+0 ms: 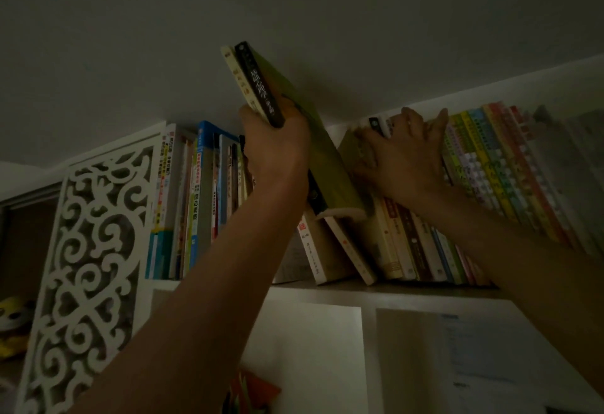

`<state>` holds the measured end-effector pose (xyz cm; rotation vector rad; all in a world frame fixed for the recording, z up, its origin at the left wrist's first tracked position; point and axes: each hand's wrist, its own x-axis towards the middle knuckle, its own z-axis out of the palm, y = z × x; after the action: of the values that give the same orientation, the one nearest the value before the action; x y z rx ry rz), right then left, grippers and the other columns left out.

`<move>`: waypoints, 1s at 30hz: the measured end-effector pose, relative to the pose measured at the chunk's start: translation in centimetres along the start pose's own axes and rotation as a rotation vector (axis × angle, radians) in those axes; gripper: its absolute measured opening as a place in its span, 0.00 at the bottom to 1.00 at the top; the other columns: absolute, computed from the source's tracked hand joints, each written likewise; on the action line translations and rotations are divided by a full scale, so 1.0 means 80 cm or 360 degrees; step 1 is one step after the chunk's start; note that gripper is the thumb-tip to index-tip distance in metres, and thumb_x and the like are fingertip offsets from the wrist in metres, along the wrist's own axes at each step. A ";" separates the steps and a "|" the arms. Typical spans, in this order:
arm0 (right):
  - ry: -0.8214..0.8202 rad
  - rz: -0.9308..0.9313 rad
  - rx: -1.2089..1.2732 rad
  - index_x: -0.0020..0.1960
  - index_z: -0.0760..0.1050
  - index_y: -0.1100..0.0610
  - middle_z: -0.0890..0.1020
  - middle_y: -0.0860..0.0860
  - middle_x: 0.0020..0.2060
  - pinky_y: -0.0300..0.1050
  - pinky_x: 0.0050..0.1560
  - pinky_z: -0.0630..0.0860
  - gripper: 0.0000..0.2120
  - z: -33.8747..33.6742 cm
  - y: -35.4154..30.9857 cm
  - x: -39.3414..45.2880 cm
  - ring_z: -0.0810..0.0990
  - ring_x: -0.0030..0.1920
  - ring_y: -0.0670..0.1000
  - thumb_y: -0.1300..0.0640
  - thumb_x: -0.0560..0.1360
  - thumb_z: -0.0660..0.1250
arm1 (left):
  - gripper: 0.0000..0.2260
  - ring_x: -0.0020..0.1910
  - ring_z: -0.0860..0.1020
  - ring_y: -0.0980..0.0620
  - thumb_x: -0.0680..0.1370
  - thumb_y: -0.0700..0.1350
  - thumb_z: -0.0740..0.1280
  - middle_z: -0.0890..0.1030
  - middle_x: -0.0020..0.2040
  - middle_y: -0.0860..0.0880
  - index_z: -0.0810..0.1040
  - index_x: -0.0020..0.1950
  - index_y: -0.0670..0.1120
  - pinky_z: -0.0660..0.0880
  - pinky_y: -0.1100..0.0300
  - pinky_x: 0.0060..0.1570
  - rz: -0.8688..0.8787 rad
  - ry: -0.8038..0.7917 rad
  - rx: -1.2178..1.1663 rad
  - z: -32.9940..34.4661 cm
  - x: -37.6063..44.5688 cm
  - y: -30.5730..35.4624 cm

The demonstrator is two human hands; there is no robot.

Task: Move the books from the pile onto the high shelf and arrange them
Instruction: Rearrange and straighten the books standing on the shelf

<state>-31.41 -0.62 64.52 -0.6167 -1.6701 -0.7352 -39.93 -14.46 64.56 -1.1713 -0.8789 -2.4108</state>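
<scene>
My left hand grips two books; if my flat right hand eases, the leaning row could topple into their gap.

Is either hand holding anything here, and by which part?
The left hand grips two books, a cream one and a black one, around their lower spines. The right hand holds nothing; its spread fingers press against the shelved books.

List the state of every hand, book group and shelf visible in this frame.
Left hand: grips held books, raised at shelf height.
Held books: tilted, not yet shelved.
Right hand: fingers spread, pressing on leaning books.
Leaning books: on shelf, slanted left.
Left books: upright.
Right books: packed, leaning.
Shelf: nearly full, gap mid-row.
</scene>
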 end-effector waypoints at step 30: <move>0.0132 -0.0170 0.0182 0.70 0.66 0.45 0.71 0.55 0.67 0.69 0.68 0.45 0.28 0.019 -0.027 -0.030 0.64 0.69 0.60 0.41 0.73 0.48 | 0.31 0.60 0.73 0.55 0.76 0.43 0.66 0.71 0.65 0.48 0.53 0.74 0.46 0.73 0.56 0.61 0.0243 -0.0239 0.0461 0.012 -0.074 -0.114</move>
<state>-33.49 -0.96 61.63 -0.4137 -1.6652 -0.7265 -40.49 -6.80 56.85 -1.2660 -1.0986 -2.0153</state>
